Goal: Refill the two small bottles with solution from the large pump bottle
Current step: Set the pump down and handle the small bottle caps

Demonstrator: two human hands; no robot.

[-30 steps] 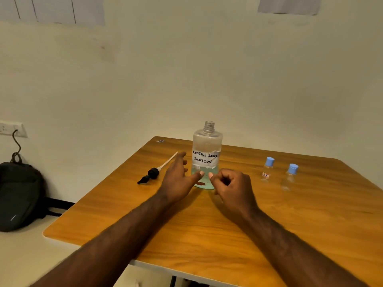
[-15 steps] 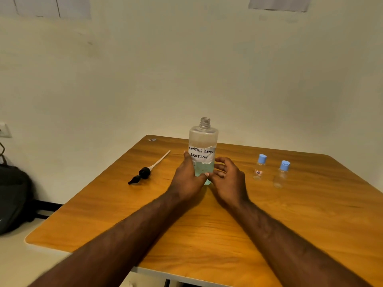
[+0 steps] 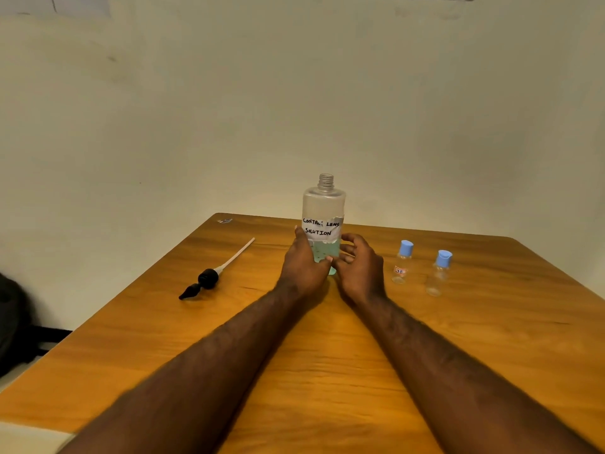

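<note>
On the table (image 3: 327, 371), our left hand (image 3: 302, 268) gripped the lower part of the upright, uncapped bottle (image 3: 324, 208), our right hand (image 3: 360, 273) sat just beside it, fingers loosely curled, contact not discernible; the pump (image 3: 208, 277) lay well left, while a capped small bottle (image 3: 440, 276) and a second small bottle (image 3: 402, 263) stood right.

Before me the surface (image 3: 327, 362) is glossy grained wood; the bottle (image 3: 324, 204) clear smooth plastic, its label (image 3: 322, 228) matt paper.

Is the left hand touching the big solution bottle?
Touching. The head view shows the left hand wrapped round the lower part of the large bottle, with its thumb across the front.
</note>
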